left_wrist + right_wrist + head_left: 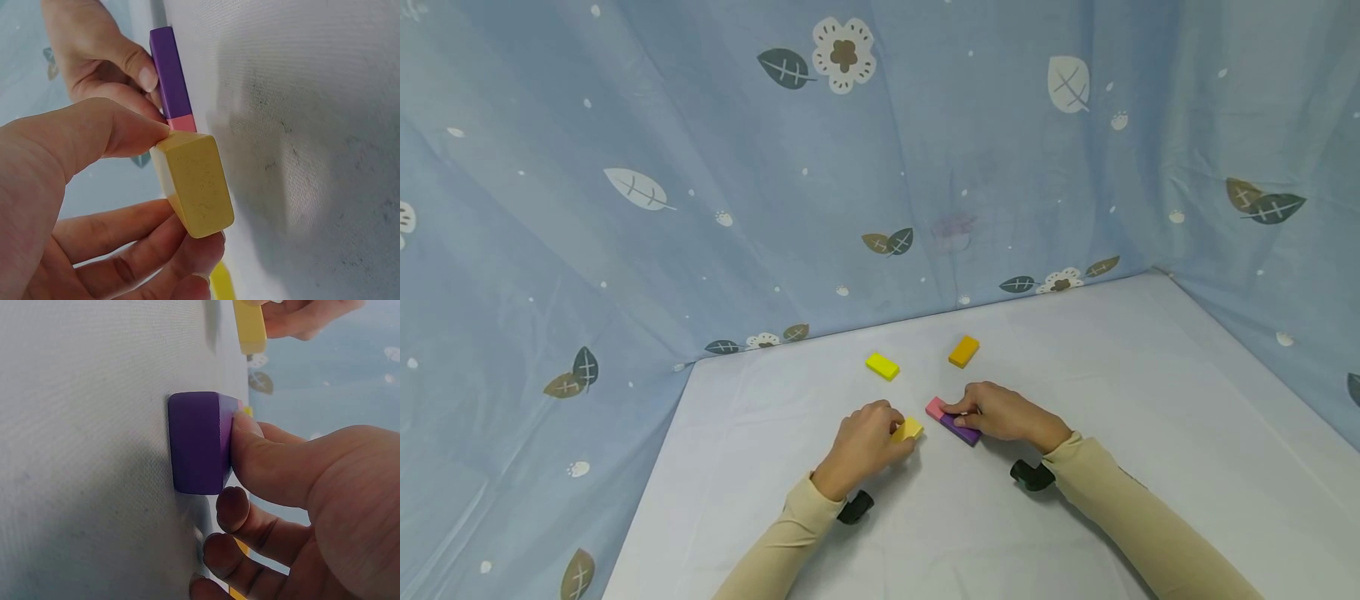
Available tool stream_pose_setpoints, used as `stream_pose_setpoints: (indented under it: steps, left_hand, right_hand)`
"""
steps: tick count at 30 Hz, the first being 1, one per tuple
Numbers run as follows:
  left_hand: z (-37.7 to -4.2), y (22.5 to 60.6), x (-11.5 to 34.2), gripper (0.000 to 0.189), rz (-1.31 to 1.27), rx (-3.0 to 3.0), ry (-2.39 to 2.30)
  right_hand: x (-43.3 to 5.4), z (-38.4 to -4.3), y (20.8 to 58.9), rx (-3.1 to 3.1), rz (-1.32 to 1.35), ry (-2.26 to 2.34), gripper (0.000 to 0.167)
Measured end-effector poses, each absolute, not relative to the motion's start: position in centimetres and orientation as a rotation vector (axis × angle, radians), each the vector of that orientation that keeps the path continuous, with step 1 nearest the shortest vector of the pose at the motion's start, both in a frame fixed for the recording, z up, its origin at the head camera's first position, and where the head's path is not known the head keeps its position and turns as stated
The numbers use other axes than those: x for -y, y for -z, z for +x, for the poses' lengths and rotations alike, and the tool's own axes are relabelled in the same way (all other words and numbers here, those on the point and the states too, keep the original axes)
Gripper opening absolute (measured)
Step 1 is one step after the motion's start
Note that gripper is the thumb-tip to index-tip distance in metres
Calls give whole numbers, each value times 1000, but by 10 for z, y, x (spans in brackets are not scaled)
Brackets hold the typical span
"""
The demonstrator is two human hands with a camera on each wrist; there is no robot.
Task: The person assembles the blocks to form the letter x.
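Between thumb and fingers, my left hand (867, 442) pinches a pale yellow block (197, 184), whose end face shows large in the left wrist view. To its right, my right hand (1006, 412) has its thumb and index finger on a purple block (197, 444) lying on the table. A pink block (935, 407) meets the purple one end to end, and the index fingertip reaches over where they join. The other right fingers are curled beside the purple block. In the head view, a short gap separates the pale yellow block from the pink one.
Farther back on the white-covered table (760, 467) lie a bright yellow block (882, 366) and an orange block (964, 352). A blue patterned curtain (737, 167) hangs behind the table and along its sides. Dark devices (1032, 476) sit at both wrists.
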State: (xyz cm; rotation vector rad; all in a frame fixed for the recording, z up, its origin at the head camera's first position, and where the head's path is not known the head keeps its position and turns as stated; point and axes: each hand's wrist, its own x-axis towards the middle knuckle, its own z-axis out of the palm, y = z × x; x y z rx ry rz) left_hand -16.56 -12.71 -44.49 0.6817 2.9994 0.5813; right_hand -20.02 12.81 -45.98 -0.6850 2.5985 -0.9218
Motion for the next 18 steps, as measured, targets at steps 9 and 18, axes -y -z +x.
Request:
stream_pose_setpoints:
  steps: [9,18]
  left_hand:
    - [-168,446,123,26,674,-2996,-566]
    - [-170,445,119,27,691,-2998,-571]
  right_hand:
    - [-128,-200,460,-2598,-677,927,34]
    - [-128,-201,461,-2596,-694,930,33]
